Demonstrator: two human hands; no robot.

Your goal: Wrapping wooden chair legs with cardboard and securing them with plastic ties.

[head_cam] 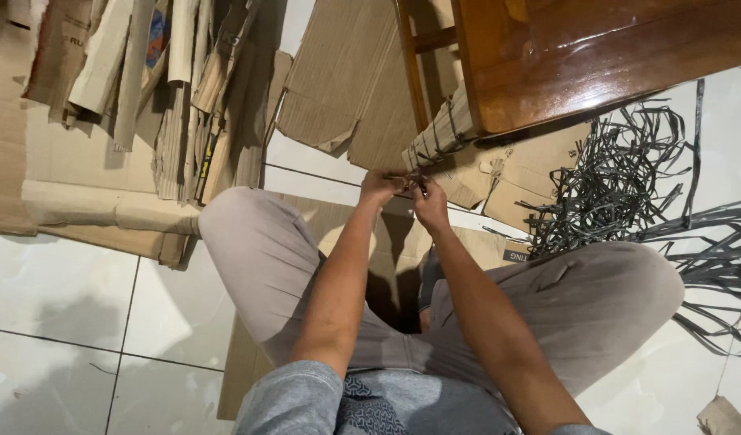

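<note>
A stack of flattened cardboard (439, 133) bound with dark straps leans out from under a wooden table, ahead of my knees. My left hand (381, 187) and my right hand (429, 201) meet at its near lower corner. Both pinch a thin dark strap (410, 182) there, fingers closed on it. The strap's ends are hidden between my fingers. I sit cross-legged on a cardboard sheet (338, 221), in grey trousers.
A glossy wooden table (596, 56) overhangs the bundle at top right. A tangle of black plastic straps (628, 185) lies on the white tile floor to the right. Folded cardboard pieces (145, 89) are piled at top left.
</note>
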